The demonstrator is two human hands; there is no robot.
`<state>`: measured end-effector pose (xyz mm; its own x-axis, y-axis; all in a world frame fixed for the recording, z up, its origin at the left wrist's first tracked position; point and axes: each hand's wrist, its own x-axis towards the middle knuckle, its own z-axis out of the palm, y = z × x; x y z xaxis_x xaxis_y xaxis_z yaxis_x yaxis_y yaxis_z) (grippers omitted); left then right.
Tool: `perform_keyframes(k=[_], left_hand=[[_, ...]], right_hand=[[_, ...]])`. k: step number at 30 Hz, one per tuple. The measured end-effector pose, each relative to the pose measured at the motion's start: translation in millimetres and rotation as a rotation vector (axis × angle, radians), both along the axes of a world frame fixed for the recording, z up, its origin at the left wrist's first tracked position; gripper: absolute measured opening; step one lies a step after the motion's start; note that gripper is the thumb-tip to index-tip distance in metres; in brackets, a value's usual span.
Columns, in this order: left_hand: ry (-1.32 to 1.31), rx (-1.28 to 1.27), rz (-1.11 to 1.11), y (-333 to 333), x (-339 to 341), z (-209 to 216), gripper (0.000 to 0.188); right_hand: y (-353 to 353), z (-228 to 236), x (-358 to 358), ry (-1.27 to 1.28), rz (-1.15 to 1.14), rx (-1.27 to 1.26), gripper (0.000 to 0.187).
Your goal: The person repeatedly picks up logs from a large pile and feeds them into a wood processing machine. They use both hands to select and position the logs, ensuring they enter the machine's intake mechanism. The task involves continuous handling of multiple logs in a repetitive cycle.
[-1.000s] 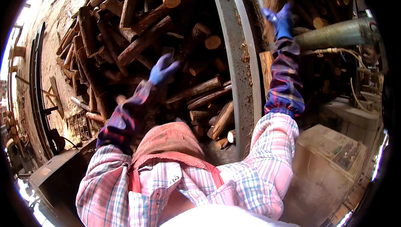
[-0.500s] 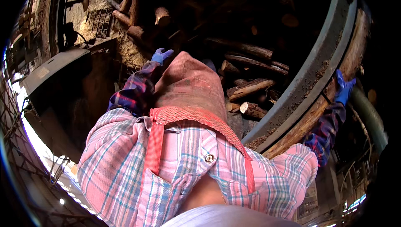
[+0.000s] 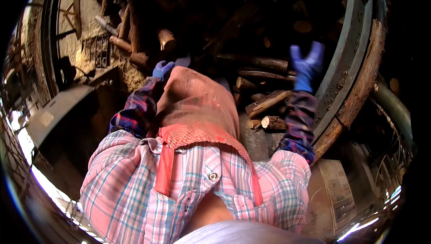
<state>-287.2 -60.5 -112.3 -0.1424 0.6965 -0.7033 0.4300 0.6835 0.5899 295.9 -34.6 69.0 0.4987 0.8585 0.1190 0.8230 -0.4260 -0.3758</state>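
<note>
R hand (image 3: 307,66) has come off the long log (image 3: 369,64) since half a sec ago & is now on the inner side of the metal rail (image 3: 343,57); L hand (image 3: 163,69) is in approx. the same spot rel. to the apron (image 3: 197,95). Both wear blue gloves. L is just beside the apron's edge, w/ a pale flat shape (image 3: 182,61) next to its fingers; can't tell if it's held, or how the L grip stands. R fingers & thumb are spread wide, nothing between them, a bit blurred. Step in hand is prob. a reach over the logs; next move seems to call for R lined up w/ one log, then fingers closing round it. Short logs (image 3: 268,102) lie below R, apart from it. Long log lies along the rail's outer side, untouched, w/ a green-grey pipe (image 3: 395,107) beyond. Farther off: leaning logs (image 3: 129,15) & a rough wall (image 3: 74,1), L side; mid. pile's too dark to read.
</note>
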Motion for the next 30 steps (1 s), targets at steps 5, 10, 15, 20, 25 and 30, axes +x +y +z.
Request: perform_keyframes(k=[5, 10, 15, 20, 25, 30], left_hand=[[-0.165, -0.227, -0.168, 47, 34, 51, 0.022], [-0.242, -0.203, -0.06, 71, 14, 48, 0.039], [-0.248, -0.286, -0.011, 84, -3, -9, 0.045], [-0.382, -0.403, 0.145, 98, 64, -35, 0.043], [-0.708, -0.541, 0.112, 105, 149, -54, 0.052], [-0.88, -1.034, 0.65, 99, 192, -79, 0.03]], right_hand=[[47, -134, -72, 0.561, -0.097, -0.44, 0.092], [146, -286, -62, 0.5, -0.186, -0.417, 0.086], [213, -390, -23, 0.334, -0.164, -0.746, 0.05], [218, -414, -14, 0.427, -0.107, -0.686, 0.052], [159, -382, -30, 1.23, -0.144, -0.411, 0.058], [32, -242, -196, 0.496, 0.217, -0.091, 0.084]])
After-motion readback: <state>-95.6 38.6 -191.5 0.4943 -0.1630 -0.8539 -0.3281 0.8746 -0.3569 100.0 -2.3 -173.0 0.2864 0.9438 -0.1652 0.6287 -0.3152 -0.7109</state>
